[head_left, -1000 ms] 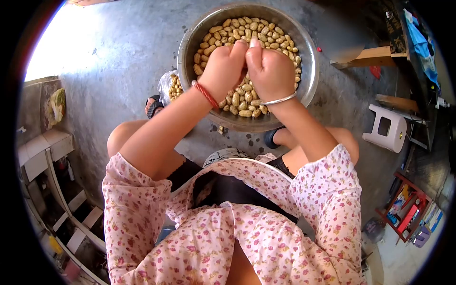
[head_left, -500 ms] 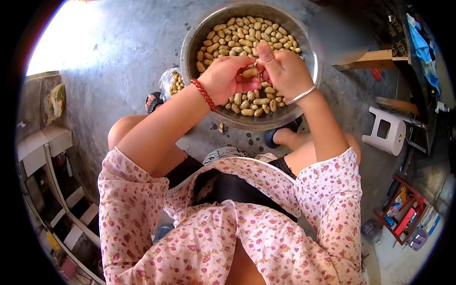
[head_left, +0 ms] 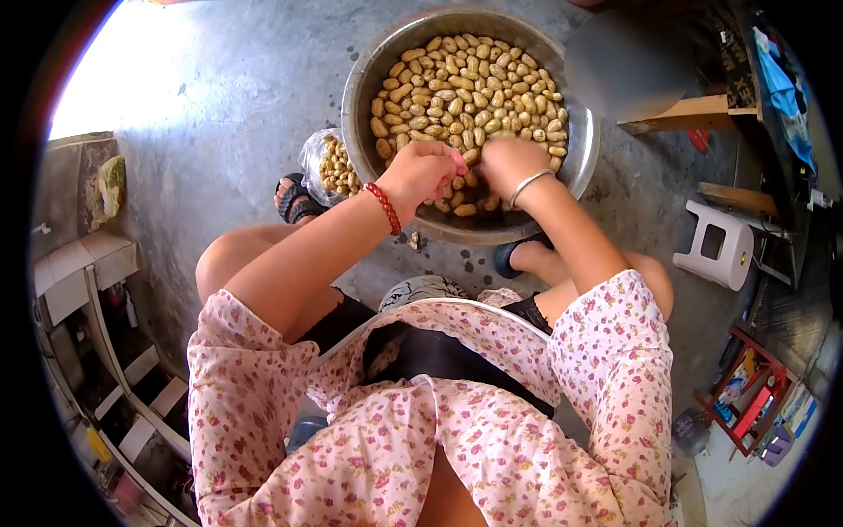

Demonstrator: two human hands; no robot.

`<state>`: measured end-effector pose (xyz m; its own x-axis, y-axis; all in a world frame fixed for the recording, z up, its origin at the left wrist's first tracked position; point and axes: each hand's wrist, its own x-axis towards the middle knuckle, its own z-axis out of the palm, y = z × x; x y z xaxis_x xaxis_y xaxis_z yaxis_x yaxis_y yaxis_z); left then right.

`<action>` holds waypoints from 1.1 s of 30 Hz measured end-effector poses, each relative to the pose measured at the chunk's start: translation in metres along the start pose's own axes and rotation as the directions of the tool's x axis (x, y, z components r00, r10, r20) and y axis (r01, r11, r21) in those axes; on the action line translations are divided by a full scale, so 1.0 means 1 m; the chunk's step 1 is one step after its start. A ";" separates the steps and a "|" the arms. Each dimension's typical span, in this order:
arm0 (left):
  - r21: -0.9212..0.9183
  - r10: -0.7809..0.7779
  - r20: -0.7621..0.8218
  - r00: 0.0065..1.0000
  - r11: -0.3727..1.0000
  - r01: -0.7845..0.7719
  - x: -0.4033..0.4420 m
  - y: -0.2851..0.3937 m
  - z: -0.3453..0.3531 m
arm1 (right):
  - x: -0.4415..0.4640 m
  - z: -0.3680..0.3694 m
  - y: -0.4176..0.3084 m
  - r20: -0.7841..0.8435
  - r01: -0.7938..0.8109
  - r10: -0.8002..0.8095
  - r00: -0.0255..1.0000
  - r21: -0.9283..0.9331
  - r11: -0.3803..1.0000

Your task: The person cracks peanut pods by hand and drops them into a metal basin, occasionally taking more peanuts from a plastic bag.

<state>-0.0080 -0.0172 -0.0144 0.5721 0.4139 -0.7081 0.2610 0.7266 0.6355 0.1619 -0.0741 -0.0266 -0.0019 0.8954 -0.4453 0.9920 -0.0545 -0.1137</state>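
A wide metal basin (head_left: 580, 167) full of unshelled peanuts (head_left: 465, 88) stands on the floor in front of me. Over its near left part is my left hand (head_left: 423, 176), a red beaded bracelet on the wrist; its fingers are curled together, and what they hold, if anything, is hidden. My right hand (head_left: 512, 167), with a silver bangle, reaches down among the peanuts at the near side of the basin. Its fingers are blurred and mostly out of sight. The two hands are close but apart.
A clear plastic bag (head_left: 313, 158) of peanuts lies left of the basin, by a sandalled foot (head_left: 295, 200). On the right are a pale plastic stool (head_left: 713, 244), a wooden-edged table (head_left: 680, 116) and a red rack (head_left: 746, 386). Shelves (head_left: 88, 281) line the left.
The hands came together, opened apart around a peanut, then drew apart. My right hand has dropped lower into the basin, and the peanut between them is no longer visible.
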 end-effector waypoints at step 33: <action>0.708 0.761 0.004 0.649 0.456 -0.540 -0.007 0.008 0.026 | 0.008 -0.028 -0.025 -0.198 0.058 0.442 0.875 0.949 0.309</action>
<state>0.0106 -0.0288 0.0035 0.5728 0.8193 0.0255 0.3606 -0.2798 0.8898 0.1402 -0.0530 -0.0023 0.4621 0.8466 -0.2641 0.1872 -0.3843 -0.9040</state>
